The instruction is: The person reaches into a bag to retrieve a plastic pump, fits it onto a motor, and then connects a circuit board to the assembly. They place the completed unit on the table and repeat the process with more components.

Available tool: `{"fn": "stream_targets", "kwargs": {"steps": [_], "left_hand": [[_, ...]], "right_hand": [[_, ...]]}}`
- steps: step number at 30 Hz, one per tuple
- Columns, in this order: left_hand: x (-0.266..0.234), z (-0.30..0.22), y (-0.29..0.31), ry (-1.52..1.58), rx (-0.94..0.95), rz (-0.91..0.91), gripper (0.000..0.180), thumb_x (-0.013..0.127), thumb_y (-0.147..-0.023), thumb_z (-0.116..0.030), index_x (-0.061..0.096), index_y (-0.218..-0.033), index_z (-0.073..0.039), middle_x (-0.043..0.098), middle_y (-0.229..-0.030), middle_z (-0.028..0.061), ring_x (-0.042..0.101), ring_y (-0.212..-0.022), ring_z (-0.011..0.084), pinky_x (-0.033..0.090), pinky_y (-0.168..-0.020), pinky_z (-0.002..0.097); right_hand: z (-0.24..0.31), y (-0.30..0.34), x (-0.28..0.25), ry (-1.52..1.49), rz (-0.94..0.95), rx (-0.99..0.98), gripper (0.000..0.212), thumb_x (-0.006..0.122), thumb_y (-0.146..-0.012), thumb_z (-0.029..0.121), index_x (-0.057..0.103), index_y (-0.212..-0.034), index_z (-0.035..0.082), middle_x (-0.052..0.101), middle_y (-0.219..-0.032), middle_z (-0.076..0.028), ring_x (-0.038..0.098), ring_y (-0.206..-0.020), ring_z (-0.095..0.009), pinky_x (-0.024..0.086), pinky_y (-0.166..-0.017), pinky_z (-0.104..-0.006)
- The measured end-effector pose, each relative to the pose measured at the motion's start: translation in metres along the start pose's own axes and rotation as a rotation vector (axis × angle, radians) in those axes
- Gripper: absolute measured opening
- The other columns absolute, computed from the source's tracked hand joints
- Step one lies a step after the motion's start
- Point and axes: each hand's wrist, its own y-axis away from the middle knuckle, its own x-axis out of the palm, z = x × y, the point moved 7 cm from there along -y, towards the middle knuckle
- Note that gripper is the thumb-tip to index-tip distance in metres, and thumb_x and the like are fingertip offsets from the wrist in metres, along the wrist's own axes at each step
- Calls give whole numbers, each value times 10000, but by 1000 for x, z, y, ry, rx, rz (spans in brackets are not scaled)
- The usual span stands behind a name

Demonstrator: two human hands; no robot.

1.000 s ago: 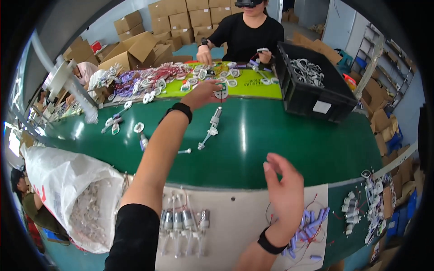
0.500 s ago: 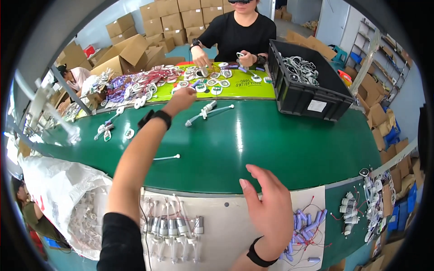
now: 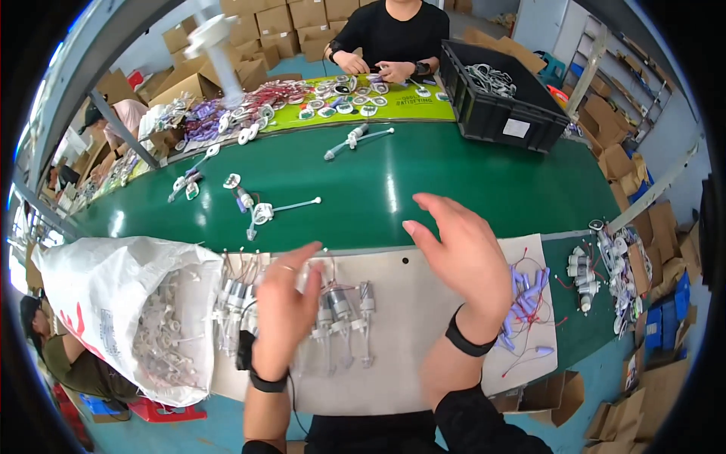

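My left hand (image 3: 287, 303) hovers over a row of small grey motors with white fittings and clear tubes (image 3: 340, 306), fingers and thumb apart and nothing seen in them. Slightly blurred, it hides some of the row. To the right, my right hand (image 3: 465, 246) is raised above the near edge of the green belt, thumb spread from the fingers, holding nothing. Beyond my left hand, on the belt, lies an assembly of a white ring, thin tube, motor and purple battery (image 3: 261, 213). Wired purple batteries (image 3: 525, 303) lie beside my right wrist.
A white sack (image 3: 98, 303) of clear plastic parts stands at left. Two more tube assemblies (image 3: 354, 138) (image 3: 190, 178) lie on the green belt (image 3: 355, 197). Across it, a co-worker's hands (image 3: 393, 72) handle parts near a black crate (image 3: 507, 113). Motors (image 3: 582, 276) lie at right.
My left hand has come back from the far side of the belt to the motor row. The view has shifted, uncovering the belt assembly. The co-worker's hands have moved closer together.
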Motion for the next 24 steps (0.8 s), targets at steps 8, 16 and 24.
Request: {"fn": "stream_targets", "kwargs": {"steps": [8,16,24], "left_hand": [[16,-28,82,19,258,31,414,645,-785,35,650,-1183,-79,634,-1238,130,599,-1167,343,468,-1013,470],[9,-36,26,-38,491,-255,443,626,-738,59,670,-1155,-83,647,-1205,101,590,-1177,307,442,-1042,506],[36,2,33,-32,418,-211,366,648,-741,35,669,-1093,-65,651,-1162,108,600,-1148,309,451,-1045,492]], "right_hand": [[40,10,30,-175,-84,-75,331,655,-927,134,606,-1229,5,686,-1151,-159,683,-1003,-262,536,-851,-342],[-33,51,113,-601,-175,161,326,572,-982,54,561,-1305,11,628,-1284,-98,649,-1079,-163,505,-912,-281],[-32,77,137,-648,-102,240,305,535,-983,19,577,-1285,13,641,-1241,-90,664,-1052,-164,510,-896,-277]]}}
